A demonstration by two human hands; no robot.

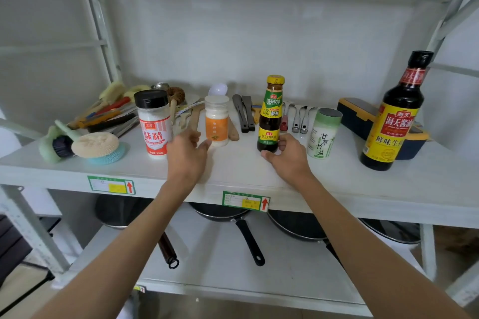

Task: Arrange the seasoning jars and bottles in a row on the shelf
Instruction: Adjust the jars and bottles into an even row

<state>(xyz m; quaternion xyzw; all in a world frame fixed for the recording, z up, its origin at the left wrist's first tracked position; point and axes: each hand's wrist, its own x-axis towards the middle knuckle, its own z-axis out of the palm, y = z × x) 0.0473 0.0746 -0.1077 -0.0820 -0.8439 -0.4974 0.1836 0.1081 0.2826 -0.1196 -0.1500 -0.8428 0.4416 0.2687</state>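
Note:
Five containers stand upright on the white shelf (233, 171). From left: a black-capped jar with a red and white label (154, 123), a small orange-labelled jar (216, 120), a yellow-capped dark sauce bottle (271, 114), a green and white salt canister (324, 133), and a tall soy sauce bottle (396, 114) at the right. My left hand (188, 154) rests between the first two jars, thumb touching the orange jar's base, fingers loosely curled. My right hand (287, 154) grips the base of the yellow-capped bottle.
Behind the jars lie brushes and scrubbers (85, 142), wooden and metal utensils (243, 116), and a navy and yellow box (363, 118). Several pans (248, 235) sit on the lower shelf. Green labels (246, 201) mark the shelf's front edge.

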